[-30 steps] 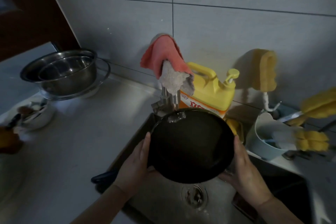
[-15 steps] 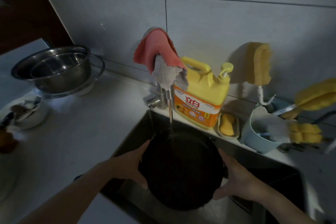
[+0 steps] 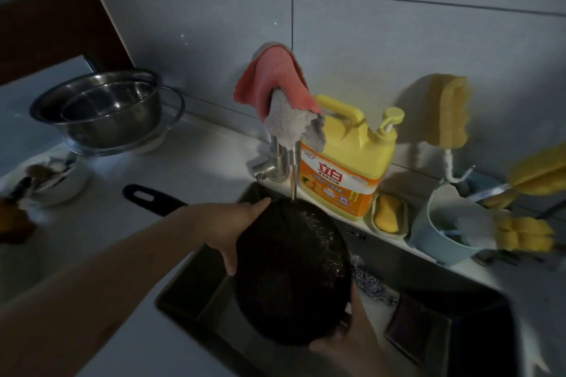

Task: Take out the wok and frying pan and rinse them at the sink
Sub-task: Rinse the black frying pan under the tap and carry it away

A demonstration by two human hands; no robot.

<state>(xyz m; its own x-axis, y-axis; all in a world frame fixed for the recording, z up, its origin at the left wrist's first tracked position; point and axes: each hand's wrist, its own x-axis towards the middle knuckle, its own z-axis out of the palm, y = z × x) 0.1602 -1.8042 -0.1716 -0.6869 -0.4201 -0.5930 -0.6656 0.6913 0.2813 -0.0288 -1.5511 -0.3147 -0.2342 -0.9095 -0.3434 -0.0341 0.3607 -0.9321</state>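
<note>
A dark round pan [image 3: 291,272] is held over the sink [image 3: 398,269], turned so its underside faces me. Water runs from the steel tap [image 3: 294,168] onto its upper edge and splashes. My left hand [image 3: 232,223] grips the pan's left rim, thumb down the side. My right hand [image 3: 352,333] holds the lower right rim from below. The pan's black handle [image 3: 150,196] sticks out to the left over the counter, behind my left forearm.
A pink and grey cloth [image 3: 281,101] hangs on the tap. A yellow detergent jug [image 3: 349,162], soap dish [image 3: 389,214], blue bowl [image 3: 441,232] and yellow sponges [image 3: 520,232] line the sink's back edge. Steel bowls [image 3: 104,110] stand at the back left. A steel scourer [image 3: 367,281] lies in the sink.
The pan has been flipped from inside-facing to underside-facing and lowered under the running water. Its handle now shows over the counter at left. Both hands shifted their grip on the rim.
</note>
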